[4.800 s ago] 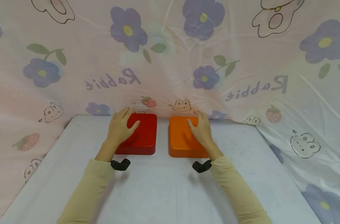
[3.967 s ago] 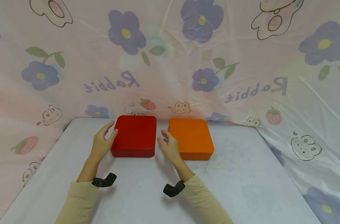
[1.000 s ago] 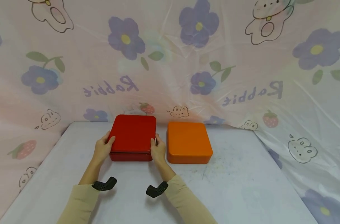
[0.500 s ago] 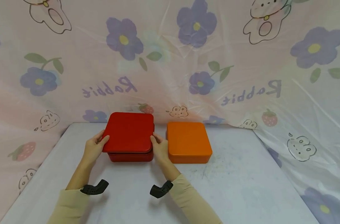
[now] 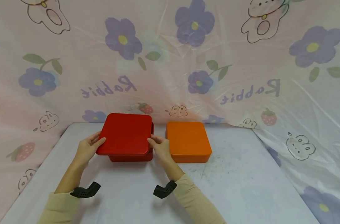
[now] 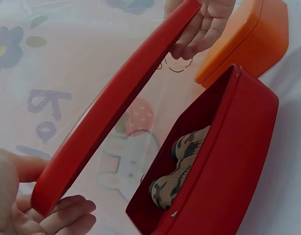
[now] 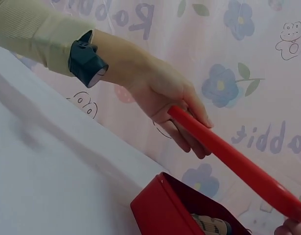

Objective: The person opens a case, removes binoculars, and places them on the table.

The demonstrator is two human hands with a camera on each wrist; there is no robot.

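Both hands hold a red lid [image 5: 126, 133] raised above a red box [image 5: 130, 158], shifted a little to the left of it. My left hand [image 5: 87, 148] pinches the lid's left edge, thumb on top and fingers beneath. At the opposite edge, my right hand [image 5: 162, 149] grips it likewise. The wrist views show a gap between lid and box. Inside the box lies what looks like a pair of camouflage-patterned binoculars [image 6: 167, 190], partly hidden by the wall; the lid covers it in the head view.
An orange lidded box [image 5: 189, 141] stands just right of the red one, close beside my right hand. All of it sits on a white table [image 5: 243, 186]. Behind the table hangs a pale curtain [image 5: 164, 68] printed with flowers and rabbits.
Earlier the hands were over the two boxes, then took the red box's lid by its sides. The lid has since come up off the box and moved left.
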